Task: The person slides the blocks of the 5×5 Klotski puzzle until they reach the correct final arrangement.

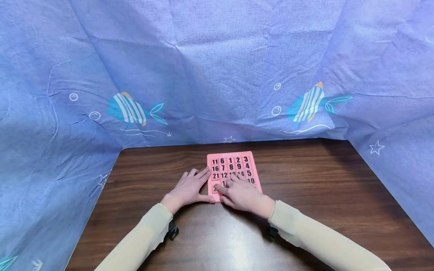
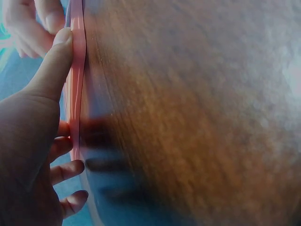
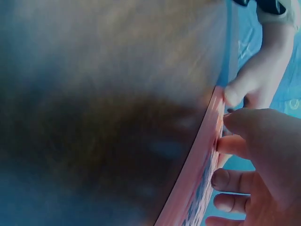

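Note:
A pink number sliding puzzle [image 1: 234,154] lies flat on the table, its tiles bearing black numbers. The top row reads 11, 6, 1, 2, 3. Along its left side spreads my left hand [image 1: 185,191], fingertips at the edge and thumb at the near left corner. My right hand [image 1: 245,195] lies over the lower tiles and hides several of them. Its index fingertip touches a tile near the lower left, beside the left thumb. In the right wrist view the other right fingers [image 3: 233,181] hover loosely bent along the board. Below tile 21 a pink spot shows no number.
The dark wooden table [image 1: 318,180] carries the puzzle near its middle. A blue cloth [image 1: 217,71] with printed fish hangs behind the table and along both sides. Small black devices [image 1: 172,230] sit under both wrists.

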`<action>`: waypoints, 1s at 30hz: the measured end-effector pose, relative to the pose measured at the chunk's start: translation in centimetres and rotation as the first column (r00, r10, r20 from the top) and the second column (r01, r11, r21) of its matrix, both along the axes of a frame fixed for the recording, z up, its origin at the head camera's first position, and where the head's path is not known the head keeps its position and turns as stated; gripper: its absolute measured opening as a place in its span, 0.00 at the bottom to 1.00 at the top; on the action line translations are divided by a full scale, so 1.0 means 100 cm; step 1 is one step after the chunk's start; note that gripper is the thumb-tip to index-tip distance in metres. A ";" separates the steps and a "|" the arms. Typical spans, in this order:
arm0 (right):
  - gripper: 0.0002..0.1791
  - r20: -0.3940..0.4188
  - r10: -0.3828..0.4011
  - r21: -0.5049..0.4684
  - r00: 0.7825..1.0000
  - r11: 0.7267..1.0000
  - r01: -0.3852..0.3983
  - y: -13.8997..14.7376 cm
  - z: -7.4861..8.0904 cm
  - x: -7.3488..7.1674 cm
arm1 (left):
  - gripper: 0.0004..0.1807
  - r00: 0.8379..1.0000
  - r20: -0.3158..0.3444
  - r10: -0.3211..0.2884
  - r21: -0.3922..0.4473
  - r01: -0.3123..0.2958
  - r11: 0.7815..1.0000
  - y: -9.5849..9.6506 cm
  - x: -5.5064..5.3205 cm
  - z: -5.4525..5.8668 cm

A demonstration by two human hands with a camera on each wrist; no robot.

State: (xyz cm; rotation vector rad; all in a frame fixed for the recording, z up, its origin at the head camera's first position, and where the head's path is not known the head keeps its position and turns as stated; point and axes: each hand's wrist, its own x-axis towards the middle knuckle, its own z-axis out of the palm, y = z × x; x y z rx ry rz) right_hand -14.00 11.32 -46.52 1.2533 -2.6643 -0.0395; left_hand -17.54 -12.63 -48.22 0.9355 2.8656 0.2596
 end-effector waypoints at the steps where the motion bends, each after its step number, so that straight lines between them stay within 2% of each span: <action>1: 0.22 -0.009 0.012 0.005 1.000 1.000 -0.012 0.000 0.000 0.003 | 0.62 1.000 -0.003 -0.002 0.003 0.002 1.000 0.000 0.000 0.000; 5: 0.24 -0.029 0.041 0.018 0.999 0.999 -0.041 0.000 0.002 0.012 | 0.62 1.000 -0.006 -0.003 0.010 0.003 1.000 0.000 0.000 0.001; 8: 0.22 -0.011 0.040 0.005 0.999 0.999 -0.039 -0.002 0.004 0.011 | 0.62 1.000 -0.001 0.003 0.010 -0.003 1.000 -0.001 0.000 0.002; 12: 0.17 0.039 0.020 -0.045 0.999 0.999 -0.018 -0.008 0.005 -0.001 | 0.62 1.000 0.003 0.009 0.005 -0.009 1.000 -0.001 0.000 0.001; 14: 0.19 0.059 -0.004 -0.053 0.998 0.999 0.007 -0.011 0.004 -0.009 | 0.62 1.000 0.006 0.007 0.001 -0.007 1.000 0.000 0.001 0.001; 19: 0.26 0.101 -0.103 0.008 0.990 0.995 0.103 -0.016 0.001 -0.023 | 0.61 1.000 0.010 -0.007 -0.009 0.007 1.000 0.000 0.001 0.001; 23: 0.26 0.128 -0.152 0.049 0.980 0.988 0.147 -0.018 0.001 -0.027 | 0.61 1.000 0.004 -0.009 -0.007 0.009 1.000 0.000 0.001 0.000; 30: 0.26 0.120 -0.088 0.030 0.989 0.996 0.085 -0.019 0.006 -0.021 | 0.61 1.000 -0.001 -0.002 0.005 0.002 1.000 -0.002 0.001 0.000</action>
